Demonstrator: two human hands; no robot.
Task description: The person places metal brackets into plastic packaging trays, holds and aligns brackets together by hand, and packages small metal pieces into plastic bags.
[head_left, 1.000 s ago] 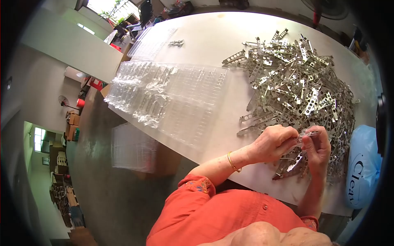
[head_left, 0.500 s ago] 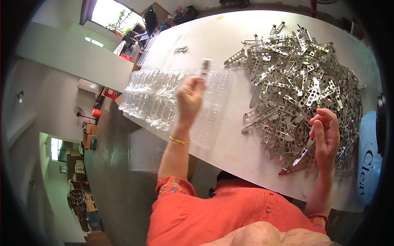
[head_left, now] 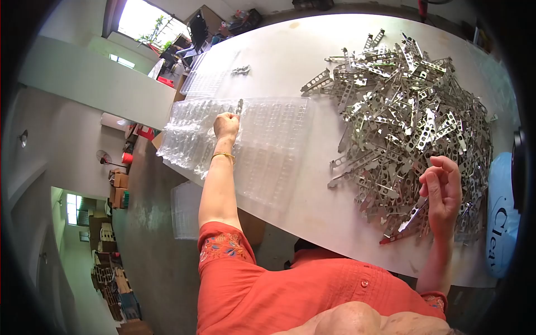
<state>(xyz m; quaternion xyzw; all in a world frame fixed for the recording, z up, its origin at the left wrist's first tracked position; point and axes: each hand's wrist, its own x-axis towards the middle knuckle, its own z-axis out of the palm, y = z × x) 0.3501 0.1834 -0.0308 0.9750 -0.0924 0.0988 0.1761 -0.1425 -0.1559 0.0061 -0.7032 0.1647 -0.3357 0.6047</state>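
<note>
Since the last look, the left hand point(head_left: 226, 125) has swung more to the left over the big clear tray point(head_left: 273, 153), taking a metal piece point(head_left: 240, 106) with it, and the right hand point(head_left: 445, 198) has stayed about where it was. Take 12 o'clock as the top of the view. Far left, at 8 o'clock, a second tray point(head_left: 187, 209) sits lower than the table point(head_left: 318, 167). On the table, the big clear tray lies at 10 o'clock, with shiny, crinkly wrap point(head_left: 187, 139) on its left half. Between 10 and 11 o'clock, the left hand is curled tight around the metal piece, which pokes up past the knuckles. Laying that piece in the tray looks like the step in hand. The next move seems to call for lining it up, then a gentle letting go. A big pile of metal strips point(head_left: 416, 125) lies between 2 and 3 o'clock. Just past 3, over the pile's near side, the right hand has loose, bent fingers and seems to hold nothing. Last comes a blue bag point(head_left: 502, 218), nearer 4 o'clock.
</note>
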